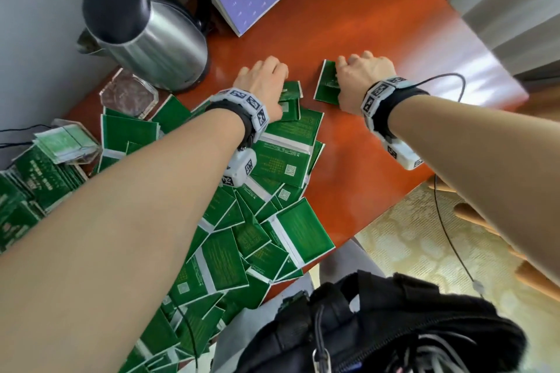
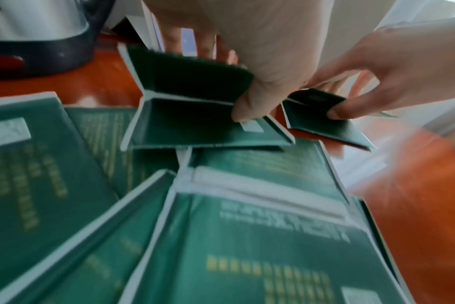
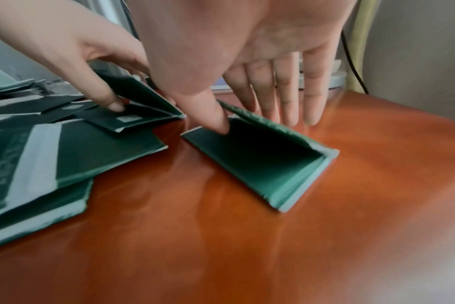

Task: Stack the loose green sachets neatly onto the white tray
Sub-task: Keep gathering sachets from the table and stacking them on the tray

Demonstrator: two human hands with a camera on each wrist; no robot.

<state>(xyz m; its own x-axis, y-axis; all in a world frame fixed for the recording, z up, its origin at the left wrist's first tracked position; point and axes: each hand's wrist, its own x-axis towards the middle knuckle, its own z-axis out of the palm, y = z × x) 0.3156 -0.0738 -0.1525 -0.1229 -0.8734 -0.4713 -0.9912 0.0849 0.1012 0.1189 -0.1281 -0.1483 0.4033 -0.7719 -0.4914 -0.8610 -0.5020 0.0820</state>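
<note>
At table's twelve o'clock, we gather: left hand pinches sachets at pile edge, right hand pinches separate sachet bundle. Next: square edges, find tray, unseen.

Many flat green sachets with white edges lie overlapping in a loose heap on the table. One sachet sits apart beside the heap, seemingly folded or doubled with its top part tilted up.

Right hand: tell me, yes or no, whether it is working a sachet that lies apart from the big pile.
Yes: the right hand tips up a lone sachet on bare orange table, apart from the pile.
</note>
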